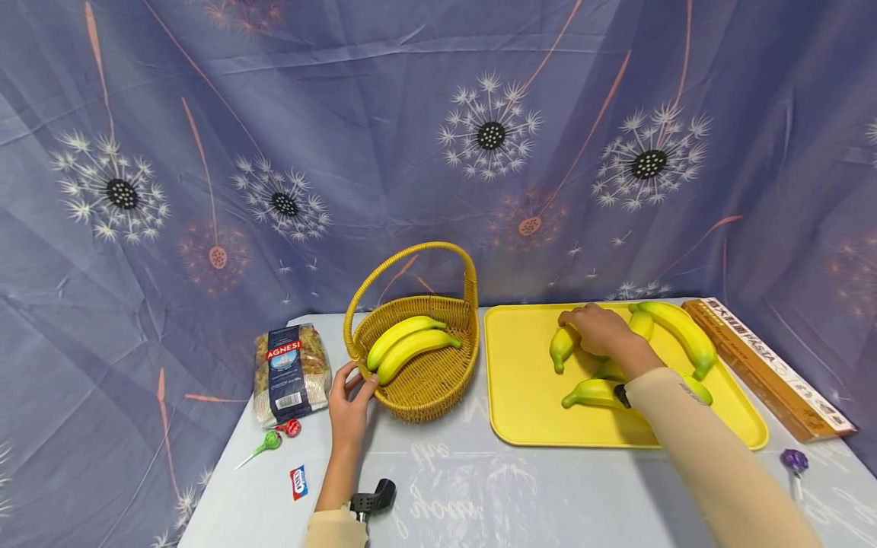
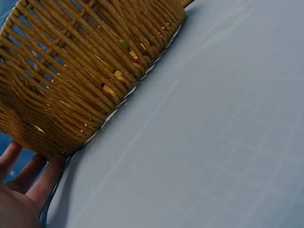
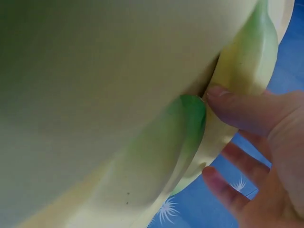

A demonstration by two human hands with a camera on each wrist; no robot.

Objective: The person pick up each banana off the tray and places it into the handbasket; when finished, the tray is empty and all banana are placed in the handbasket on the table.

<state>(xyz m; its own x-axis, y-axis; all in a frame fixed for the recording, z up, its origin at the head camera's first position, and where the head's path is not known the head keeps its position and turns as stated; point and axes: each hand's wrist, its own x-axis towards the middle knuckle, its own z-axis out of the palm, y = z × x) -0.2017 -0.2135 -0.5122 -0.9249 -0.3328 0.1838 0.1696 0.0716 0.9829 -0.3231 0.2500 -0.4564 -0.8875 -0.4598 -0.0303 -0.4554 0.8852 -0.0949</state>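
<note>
On the tabletop (image 1: 479, 487), from the left: one bag of pasta (image 1: 291, 373), two lollipops beside it — green (image 1: 270, 441) and red (image 1: 291, 427) — and one small sachet (image 1: 298, 482). A third lollipop, purple (image 1: 794, 460), lay far to the right.

The left hand (image 1: 349, 403) rested against the near wall of the one wicker basket (image 1: 428, 384), fingers straight and spread, gripping nothing. The basket held two bananas (image 1: 409, 346).

On the one yellow tray (image 1: 524, 380), the right hand (image 1: 599, 329) lay over a cluster of bananas, thumb and fingers curled round one of them (image 1: 562, 348). At least four bananas showed on the tray; the hand and sleeve hid parts, so the count was not certain. One long pasta box (image 1: 767, 365) lay just beside the tray's right edge.

Risks, as judged: the bananas on the tray lay touching one another, so lifting one could drag or roll its neighbours toward the rim. The left hand only pressed the basket — a knock to the tall handle could tip or slide it.
</note>
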